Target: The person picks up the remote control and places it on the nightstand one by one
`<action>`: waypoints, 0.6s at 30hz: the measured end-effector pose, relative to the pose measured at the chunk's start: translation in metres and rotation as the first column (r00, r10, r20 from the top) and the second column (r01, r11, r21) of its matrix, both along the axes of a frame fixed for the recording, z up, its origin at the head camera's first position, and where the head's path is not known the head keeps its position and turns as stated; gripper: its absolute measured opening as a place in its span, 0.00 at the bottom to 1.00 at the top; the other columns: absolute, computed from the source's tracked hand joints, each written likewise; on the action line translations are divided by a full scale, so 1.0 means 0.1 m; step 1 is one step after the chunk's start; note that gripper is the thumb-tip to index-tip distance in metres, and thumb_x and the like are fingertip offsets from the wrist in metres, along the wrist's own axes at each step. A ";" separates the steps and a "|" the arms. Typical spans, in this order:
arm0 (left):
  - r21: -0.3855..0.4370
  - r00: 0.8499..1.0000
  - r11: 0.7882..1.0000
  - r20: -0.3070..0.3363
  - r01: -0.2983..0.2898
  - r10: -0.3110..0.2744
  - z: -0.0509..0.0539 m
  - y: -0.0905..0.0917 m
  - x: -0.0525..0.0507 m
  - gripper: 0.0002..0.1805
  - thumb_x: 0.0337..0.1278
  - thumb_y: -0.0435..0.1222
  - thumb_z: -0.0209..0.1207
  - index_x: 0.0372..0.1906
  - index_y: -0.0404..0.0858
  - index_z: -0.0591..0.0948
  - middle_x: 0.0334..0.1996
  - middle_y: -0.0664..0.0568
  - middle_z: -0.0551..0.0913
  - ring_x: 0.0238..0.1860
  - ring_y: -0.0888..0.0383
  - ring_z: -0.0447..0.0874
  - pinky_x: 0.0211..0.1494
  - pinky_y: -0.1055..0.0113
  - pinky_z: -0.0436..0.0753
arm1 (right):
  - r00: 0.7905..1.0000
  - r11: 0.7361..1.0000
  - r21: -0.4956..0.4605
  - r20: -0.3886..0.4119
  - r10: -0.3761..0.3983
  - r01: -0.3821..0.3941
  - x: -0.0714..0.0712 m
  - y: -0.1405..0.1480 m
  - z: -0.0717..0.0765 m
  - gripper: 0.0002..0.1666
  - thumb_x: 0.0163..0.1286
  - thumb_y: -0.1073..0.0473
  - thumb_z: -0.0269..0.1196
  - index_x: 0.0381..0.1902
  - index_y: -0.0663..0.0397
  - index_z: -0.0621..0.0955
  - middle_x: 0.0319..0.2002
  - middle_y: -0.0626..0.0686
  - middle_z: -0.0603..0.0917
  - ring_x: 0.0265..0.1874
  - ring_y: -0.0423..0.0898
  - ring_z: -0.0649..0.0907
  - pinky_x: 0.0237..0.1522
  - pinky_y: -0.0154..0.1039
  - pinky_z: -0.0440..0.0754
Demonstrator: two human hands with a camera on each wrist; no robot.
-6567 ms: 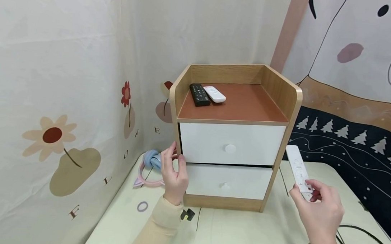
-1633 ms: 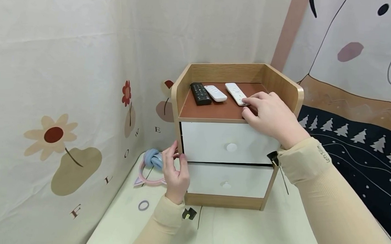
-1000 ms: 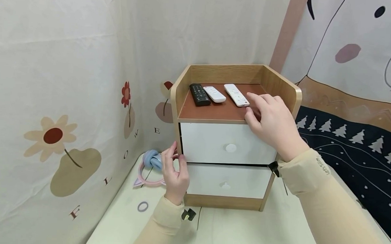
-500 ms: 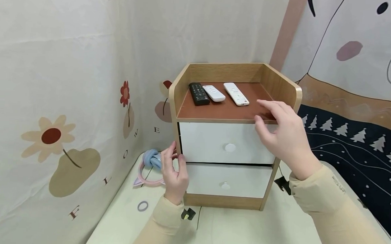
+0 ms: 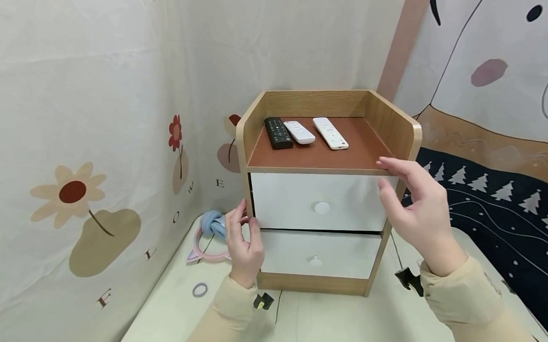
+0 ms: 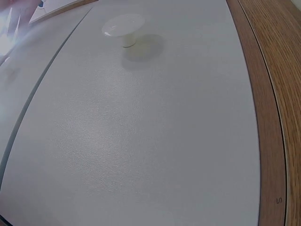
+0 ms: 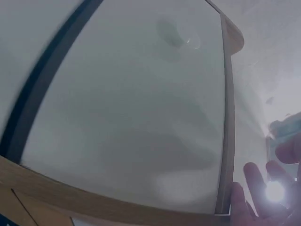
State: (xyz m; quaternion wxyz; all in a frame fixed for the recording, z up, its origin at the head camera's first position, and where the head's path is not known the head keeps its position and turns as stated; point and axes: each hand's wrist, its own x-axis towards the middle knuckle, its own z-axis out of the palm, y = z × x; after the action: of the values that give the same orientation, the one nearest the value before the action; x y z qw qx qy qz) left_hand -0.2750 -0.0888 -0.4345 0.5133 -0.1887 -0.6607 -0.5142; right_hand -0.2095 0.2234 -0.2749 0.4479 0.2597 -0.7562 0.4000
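A small wooden cabinet (image 5: 328, 91) with two white drawers stands in the corner. Lying on its brown top are a black remote control (image 5: 279, 133), a short white remote control (image 5: 300, 132) and a longer white remote control (image 5: 330, 133). My left hand (image 5: 245, 248) rests against the cabinet's left side, its fingers fairly straight and the thumb by the front edge. Beside the upper right corner of the top drawer (image 5: 291, 199), my right hand (image 5: 419, 209) is held with extended fingers and nothing in it. Whether its fingertips touch the cabinet I cannot tell.
A pink cat-ear headband (image 5: 212, 257) and a blue knotted band (image 5: 213, 222) lie left of the cabinet. Closer in is a small purple ring (image 5: 200, 289). Printed cloth walls (image 5: 99, 109) enclose the pale table (image 5: 314, 323) at the left and back.
The longer white remote, earlier in my right hand beside the cabinet, lies on its top. My right hand has let go and moved down and right. My left hand has stayed in place.
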 end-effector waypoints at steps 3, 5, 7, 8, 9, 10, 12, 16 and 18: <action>-0.010 1.000 1.000 -0.025 -0.008 0.008 -0.02 -0.01 -0.01 0.29 0.73 0.20 0.55 0.77 0.30 0.74 0.57 0.32 0.78 0.55 0.44 0.79 0.66 0.74 0.78 | 0.995 0.991 -0.108 -0.068 0.071 -0.078 0.01 0.04 -0.11 0.20 0.69 0.80 0.61 0.57 0.75 0.85 0.56 0.46 0.89 0.58 0.35 0.88 0.67 0.26 0.82; -0.016 0.999 1.000 -0.039 -0.010 0.009 -0.02 -0.01 -0.02 0.30 0.72 0.19 0.55 0.77 0.30 0.74 0.57 0.32 0.78 0.55 0.45 0.79 0.66 0.74 0.78 | 0.991 0.982 -0.171 -0.122 0.062 -0.082 0.01 0.07 -0.18 0.16 0.68 0.82 0.59 0.52 0.81 0.84 0.54 0.41 0.88 0.54 0.37 0.88 0.65 0.26 0.84; -0.018 0.999 1.000 -0.046 -0.009 0.008 -0.02 -0.01 -0.02 0.30 0.72 0.19 0.55 0.77 0.30 0.74 0.57 0.32 0.78 0.55 0.45 0.79 0.67 0.75 0.77 | 0.988 0.974 -0.221 -0.152 0.015 -0.049 0.02 0.10 -0.25 0.12 0.69 0.82 0.59 0.48 0.85 0.83 0.52 0.37 0.87 0.50 0.35 0.88 0.62 0.24 0.84; -0.018 0.999 1.000 -0.046 -0.008 0.007 -0.02 -0.01 -0.02 0.30 0.72 0.19 0.55 0.77 0.30 0.74 0.57 0.32 0.78 0.55 0.45 0.78 0.67 0.75 0.77 | 0.987 0.970 -0.242 -0.160 -0.009 -0.031 0.03 0.12 -0.29 0.11 0.69 0.81 0.59 0.47 0.85 0.82 0.51 0.37 0.87 0.49 0.34 0.88 0.61 0.24 0.84; -0.017 0.999 1.000 -0.047 -0.007 0.006 -0.01 -0.01 -0.02 0.30 0.72 0.20 0.55 0.77 0.30 0.74 0.57 0.31 0.78 0.55 0.45 0.78 0.67 0.75 0.77 | 0.987 0.967 -0.255 -0.159 -0.034 -0.008 0.03 0.15 -0.32 0.11 0.70 0.81 0.59 0.47 0.86 0.82 0.51 0.36 0.87 0.49 0.33 0.87 0.61 0.23 0.84; -0.014 0.999 1.000 -0.043 -0.005 0.004 -0.01 -0.01 -0.01 0.30 0.72 0.20 0.55 0.77 0.29 0.74 0.57 0.31 0.78 0.55 0.45 0.78 0.67 0.75 0.77 | 0.987 0.965 -0.262 -0.150 -0.059 0.018 0.03 0.18 -0.36 0.11 0.71 0.81 0.59 0.48 0.86 0.82 0.51 0.35 0.87 0.49 0.32 0.87 0.61 0.22 0.83; -0.015 0.999 1.000 -0.043 -0.004 0.003 -0.01 -0.02 -0.01 0.29 0.73 0.20 0.55 0.77 0.29 0.74 0.57 0.31 0.78 0.55 0.44 0.78 0.68 0.75 0.77 | 0.987 0.962 -0.265 -0.118 -0.106 0.072 0.02 0.26 -0.45 0.13 0.72 0.80 0.59 0.51 0.85 0.82 0.52 0.32 0.87 0.49 0.30 0.87 0.60 0.21 0.82; -0.017 0.999 1.000 -0.044 0.001 -0.001 -0.01 -0.02 -0.01 0.30 0.73 0.20 0.55 0.77 0.30 0.74 0.57 0.31 0.78 0.55 0.44 0.79 0.67 0.74 0.77 | 0.979 0.948 -0.251 -0.011 -0.204 0.195 -0.03 0.47 -0.67 0.17 0.73 0.78 0.59 0.57 0.78 0.83 0.54 0.27 0.85 0.50 0.26 0.85 0.60 0.17 0.79; -0.022 0.999 1.000 -0.049 0.001 -0.002 -0.02 -0.02 -0.02 0.30 0.72 0.19 0.55 0.77 0.31 0.74 0.57 0.32 0.78 0.54 0.44 0.79 0.67 0.74 0.78 | 0.966 0.935 -0.245 0.058 -0.250 0.257 -0.04 0.56 -0.78 0.19 0.74 0.77 0.59 0.60 0.73 0.83 0.54 0.25 0.84 0.50 0.24 0.83 0.60 0.15 0.77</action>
State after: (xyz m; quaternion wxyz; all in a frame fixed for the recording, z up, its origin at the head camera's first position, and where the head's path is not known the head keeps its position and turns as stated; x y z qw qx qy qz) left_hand -0.2766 -0.0904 -0.4361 0.5271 -0.2073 -0.6532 -0.5026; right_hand -0.2136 0.2792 -0.3526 0.5149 0.0962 -0.7326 0.4347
